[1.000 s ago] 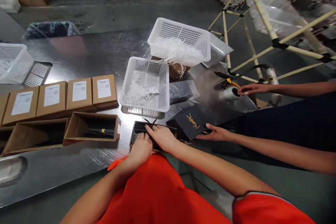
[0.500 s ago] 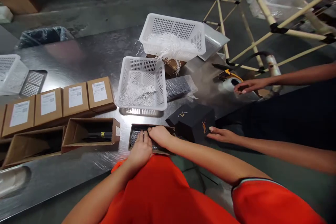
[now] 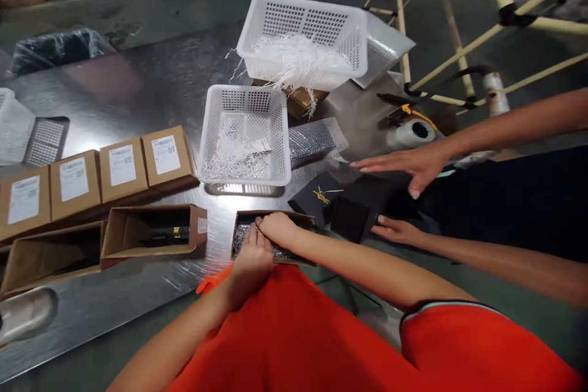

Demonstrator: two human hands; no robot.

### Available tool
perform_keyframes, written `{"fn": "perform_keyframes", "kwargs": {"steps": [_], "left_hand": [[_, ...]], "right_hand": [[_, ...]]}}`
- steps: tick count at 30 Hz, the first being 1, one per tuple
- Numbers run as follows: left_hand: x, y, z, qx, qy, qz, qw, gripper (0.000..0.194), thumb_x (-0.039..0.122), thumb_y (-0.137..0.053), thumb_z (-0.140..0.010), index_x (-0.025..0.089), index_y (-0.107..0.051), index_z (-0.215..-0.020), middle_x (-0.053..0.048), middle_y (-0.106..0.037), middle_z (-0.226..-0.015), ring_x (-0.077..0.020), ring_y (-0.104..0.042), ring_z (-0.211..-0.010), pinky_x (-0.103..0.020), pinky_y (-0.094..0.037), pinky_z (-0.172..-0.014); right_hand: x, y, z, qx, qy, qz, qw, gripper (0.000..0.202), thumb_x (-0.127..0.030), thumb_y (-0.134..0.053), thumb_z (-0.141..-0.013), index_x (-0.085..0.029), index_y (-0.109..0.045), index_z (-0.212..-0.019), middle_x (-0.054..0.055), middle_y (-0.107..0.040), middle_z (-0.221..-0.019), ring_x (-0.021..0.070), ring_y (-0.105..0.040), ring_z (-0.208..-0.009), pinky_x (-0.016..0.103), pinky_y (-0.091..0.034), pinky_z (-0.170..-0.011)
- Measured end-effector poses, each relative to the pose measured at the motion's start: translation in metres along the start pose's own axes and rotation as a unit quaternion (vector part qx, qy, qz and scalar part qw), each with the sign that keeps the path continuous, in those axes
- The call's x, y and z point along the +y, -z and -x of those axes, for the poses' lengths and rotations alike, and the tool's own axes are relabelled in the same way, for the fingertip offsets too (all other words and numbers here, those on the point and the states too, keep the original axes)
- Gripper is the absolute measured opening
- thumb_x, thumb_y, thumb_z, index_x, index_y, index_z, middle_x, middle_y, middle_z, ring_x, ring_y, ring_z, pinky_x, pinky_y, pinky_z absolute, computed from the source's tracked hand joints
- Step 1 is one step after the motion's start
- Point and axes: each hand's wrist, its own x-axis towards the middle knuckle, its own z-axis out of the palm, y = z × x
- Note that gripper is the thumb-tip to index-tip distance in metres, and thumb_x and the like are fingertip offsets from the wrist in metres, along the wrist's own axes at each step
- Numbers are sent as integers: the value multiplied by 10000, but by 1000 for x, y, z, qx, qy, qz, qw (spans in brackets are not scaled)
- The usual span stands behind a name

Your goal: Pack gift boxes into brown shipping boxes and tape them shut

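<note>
An open cardboard box (image 3: 301,218) lies in front of me, with clear bubble wrap (image 3: 239,237) over something dark inside it. My left hand (image 3: 253,257) reaches in from the near side, its fingers stretched out over the wrap. From the right, my right hand (image 3: 279,229) is in the same box, fingers bent down and partly hidden. The fingertips of both hands are close together; what the right fingers grip is not visible. Right beside the box are a black box (image 3: 350,218) and a black panel with a gold mark (image 3: 321,195).
A co-worker's hands (image 3: 420,165) are at the right, near the black box. White baskets (image 3: 206,135) with shredded paper stand behind. Labelled cartons (image 3: 168,159) and open cartons (image 3: 199,226) line the left. Bubble-wrapped goods (image 3: 312,139), a tape roll (image 3: 416,132) and a pipe frame (image 3: 399,12) sit farther back.
My view has shifted slightly. The co-worker's upper hand has moved left over the black box, whose gold-marked near face no longer shows. Both my hands stay in the cardboard box, fingertips closer together.
</note>
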Motion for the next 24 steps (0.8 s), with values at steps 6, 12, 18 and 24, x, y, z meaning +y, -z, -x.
{"fn": "perform_keyframes", "kwargs": {"steps": [6, 12, 18, 24], "left_hand": [[-18, 6, 26, -24, 70, -3, 997, 585, 332, -594, -830, 11, -533, -1316, -315, -488, -1389, -421, -468, -1304, -522, -444, -1018], [-33, 22, 38, -26, 67, 1, 997, 619, 471, -578, -840, 52, -559, -1295, -275, -494, -1406, -390, -461, -1307, -473, -425, -1036], [-42, 36, 21, -46, 77, 51, 995, 854, 714, -377, -833, 62, -487, -1373, -246, -563, -1336, -383, -536, -1201, -499, -395, -1034], [-46, 36, 3, -104, 128, 62, 984, 835, 726, -358, -826, 58, -562, -1282, -250, -685, -1106, -409, -621, -1037, -482, -467, -873]], "right_hand": [[-8, 0, 40, 104, 21, 39, 994, 327, -86, -411, -930, -15, -580, -1200, 252, -663, -1129, 279, -642, -1056, 416, -491, -922], [-19, 0, 17, 35, -7, 28, 999, 325, -31, -379, -894, 10, -597, -1132, 265, -670, -1027, 268, -671, -911, 349, -516, -702], [-16, -5, 49, 165, 48, 36, 984, 248, -130, -443, -930, -49, -651, -1036, 189, -678, -989, 266, -611, -925, 387, -468, -812], [15, -12, 89, 337, -99, -163, 922, 262, -187, -477, -927, -143, -629, -1136, 140, -619, -1134, 226, -572, -989, 347, -469, -843]]}}
